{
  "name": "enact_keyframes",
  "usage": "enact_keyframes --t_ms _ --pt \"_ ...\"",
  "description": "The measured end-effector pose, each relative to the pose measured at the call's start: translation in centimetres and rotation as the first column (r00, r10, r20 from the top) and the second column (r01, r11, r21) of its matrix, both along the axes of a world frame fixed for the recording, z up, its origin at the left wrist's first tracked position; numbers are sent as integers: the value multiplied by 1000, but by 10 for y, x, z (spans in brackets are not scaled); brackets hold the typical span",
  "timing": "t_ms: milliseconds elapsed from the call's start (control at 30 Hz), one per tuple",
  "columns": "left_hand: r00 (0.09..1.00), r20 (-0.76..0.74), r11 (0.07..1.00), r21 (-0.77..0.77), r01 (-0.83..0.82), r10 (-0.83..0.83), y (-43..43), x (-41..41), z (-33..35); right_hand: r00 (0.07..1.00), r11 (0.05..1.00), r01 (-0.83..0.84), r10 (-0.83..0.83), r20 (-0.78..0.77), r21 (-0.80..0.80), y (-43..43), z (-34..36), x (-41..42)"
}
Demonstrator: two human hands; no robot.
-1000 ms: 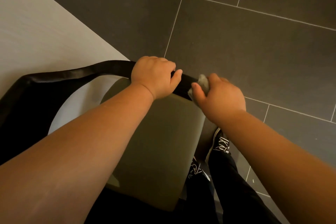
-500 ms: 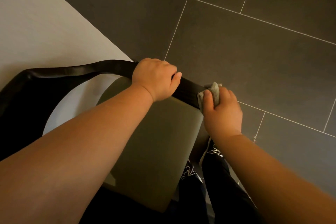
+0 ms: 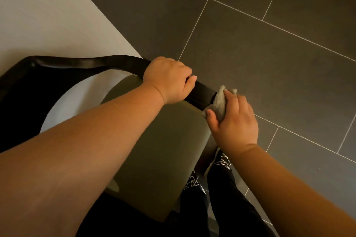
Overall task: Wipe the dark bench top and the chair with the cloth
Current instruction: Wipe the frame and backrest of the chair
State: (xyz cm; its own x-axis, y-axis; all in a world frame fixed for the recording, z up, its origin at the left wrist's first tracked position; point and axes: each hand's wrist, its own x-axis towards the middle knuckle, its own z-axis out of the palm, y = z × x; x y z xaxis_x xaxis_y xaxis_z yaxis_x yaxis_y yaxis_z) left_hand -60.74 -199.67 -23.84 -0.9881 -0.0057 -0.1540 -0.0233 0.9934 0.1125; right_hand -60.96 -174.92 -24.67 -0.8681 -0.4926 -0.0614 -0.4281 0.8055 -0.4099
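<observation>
What I can't see from up here

My left hand (image 3: 169,81) covers part of the chair's black backrest (image 3: 86,62), and its far left end runs dark and out of frame. My right hand (image 3: 234,121) hides most of the cloth (image 3: 219,102) and the backrest's end beneath it. My forearms and the seat (image 3: 159,156) mask the chair's legs; my shoes (image 3: 221,160) barely show.

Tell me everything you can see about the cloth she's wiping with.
The cloth is small, pale grey and soft-looking, bunched into a wad rather than spread flat. The right hand grips it, thumb under and fingers over, so only its upper part shows. It is pressed against the end of the chair's curved black backrest, just above the olive seat's corner. The left hand grips the backrest beside it, not touching the cloth.
</observation>
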Motion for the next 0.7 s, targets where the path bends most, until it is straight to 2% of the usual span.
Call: enact_keyframes --t_ms 167,233,333,433,500,700 --pt "1000 14 1000 -25 -8 8 2 -4 0 986 971 -160 164 -9 178 -40 13 -26" --pt "1000 17 1000 -22 -16 17 3 -2 0 979 969 -200 193 60 147 -44 14 -34" --pt "1000 17 1000 -21 -23 24 3 1 0 965 976 -219 217 149 -1 -31 11 -43" --pt "999 35 999 -29 -26 27 2 1 2 952 984 -127 156 263 -125 -15 10 -48" --pt "998 46 998 -38 -44 46 4 -1 4 954 985 -123 152 259 -125 -6 8 -45" --pt "981 59 981 -83 -178 183 9 6 5 891 939 -333 344 295 -90 0 14 -48"
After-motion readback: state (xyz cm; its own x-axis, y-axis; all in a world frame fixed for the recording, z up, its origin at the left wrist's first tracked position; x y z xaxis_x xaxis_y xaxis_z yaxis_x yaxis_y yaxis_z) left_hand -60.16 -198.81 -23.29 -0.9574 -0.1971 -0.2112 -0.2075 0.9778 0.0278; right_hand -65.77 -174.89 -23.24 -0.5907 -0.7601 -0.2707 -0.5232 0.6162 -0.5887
